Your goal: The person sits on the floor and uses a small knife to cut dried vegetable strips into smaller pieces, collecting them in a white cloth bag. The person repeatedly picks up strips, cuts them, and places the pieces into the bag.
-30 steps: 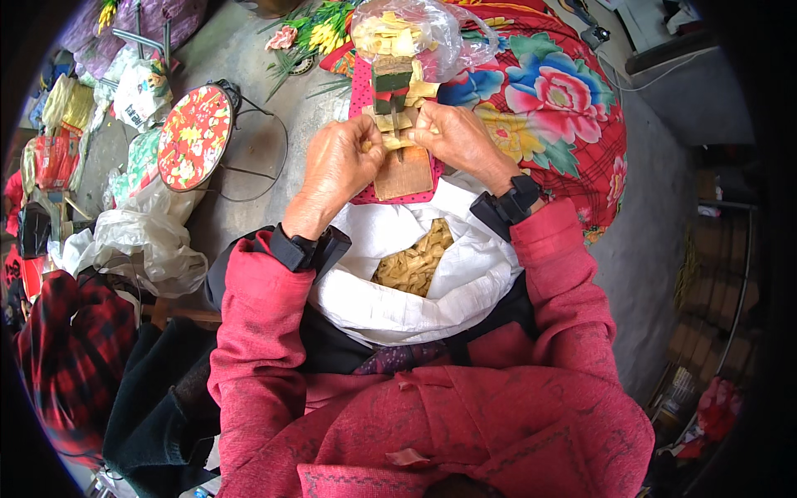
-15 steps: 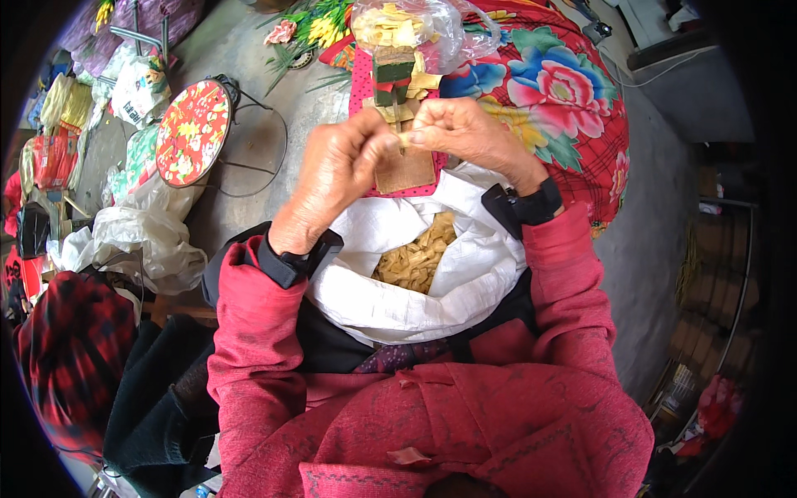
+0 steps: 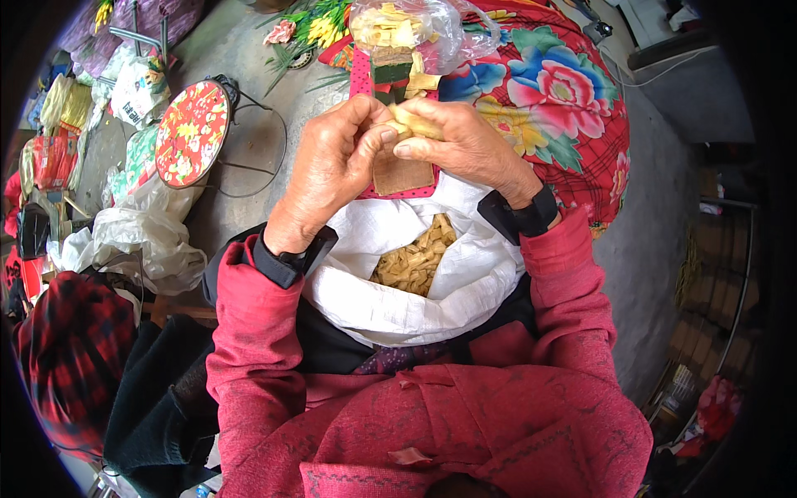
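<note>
My left hand (image 3: 332,162) and my right hand (image 3: 477,145) are raised close together, fingers closed on a pale yellow strip (image 3: 419,124) that looks folded or curled between them. Below my hands, a wooden board (image 3: 404,177) lies on pink dotted cloth (image 3: 360,81); its middle is hidden by my fingers. A dark green block (image 3: 393,75) shows just beyond them. In my lap sits a white woven sack (image 3: 374,311), its mouth spread open around many small yellow-brown folded pieces (image 3: 422,257). More pale strips (image 3: 423,80) lie beside the green block.
At the far end, a clear plastic bag (image 3: 461,37) holds yellow strips. A red flowered cloth (image 3: 573,100) covers a rounded form on the right. Leftward stand a round flowered stool (image 3: 193,133) and crumpled plastic bags (image 3: 145,241). Artificial flowers (image 3: 328,31) lie on the floor.
The yellow strip now shows larger between my fingers. My right hand has turned slightly and come down a little. The red part by the green block is now hidden.
</note>
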Demonstrator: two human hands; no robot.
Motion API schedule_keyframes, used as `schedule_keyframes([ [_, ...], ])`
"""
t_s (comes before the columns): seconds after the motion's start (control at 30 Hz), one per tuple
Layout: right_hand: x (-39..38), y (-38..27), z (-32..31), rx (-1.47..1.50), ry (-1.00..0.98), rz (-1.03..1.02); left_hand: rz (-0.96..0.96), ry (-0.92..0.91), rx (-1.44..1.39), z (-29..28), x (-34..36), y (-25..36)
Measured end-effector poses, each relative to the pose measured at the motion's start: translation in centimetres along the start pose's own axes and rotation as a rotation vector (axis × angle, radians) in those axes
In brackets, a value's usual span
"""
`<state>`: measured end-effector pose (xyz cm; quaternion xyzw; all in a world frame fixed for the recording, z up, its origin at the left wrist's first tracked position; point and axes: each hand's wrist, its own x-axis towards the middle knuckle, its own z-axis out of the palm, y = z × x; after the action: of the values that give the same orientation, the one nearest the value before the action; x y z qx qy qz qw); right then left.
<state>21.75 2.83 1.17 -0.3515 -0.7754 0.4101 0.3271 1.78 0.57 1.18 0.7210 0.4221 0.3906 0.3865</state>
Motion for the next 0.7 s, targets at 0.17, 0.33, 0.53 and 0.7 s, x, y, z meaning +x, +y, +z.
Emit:
schedule_keyframes([
  [0.17,-0.3,0.0,-0.6,0.144,-0.146,0.223,0.173,0.052,0.046,0.9,0.6,-0.2],
  [0.33,0.2,0.0,-0.2,0.144,0.097,0.155,-0.054,0.033,-0.389,1.6,0.5,-0.3],
  [0.53,0.1,-0.9,-1.1,-0.145,0.111,-0.068,-0.260,-0.011,-0.654,2.0,0.4,-0.7],
  [0.7,-0.3,-0.5,-1.0,0.196,0.009,0.149,-0.055,0.142,-0.371,2.8,0.2,-0.5],
])
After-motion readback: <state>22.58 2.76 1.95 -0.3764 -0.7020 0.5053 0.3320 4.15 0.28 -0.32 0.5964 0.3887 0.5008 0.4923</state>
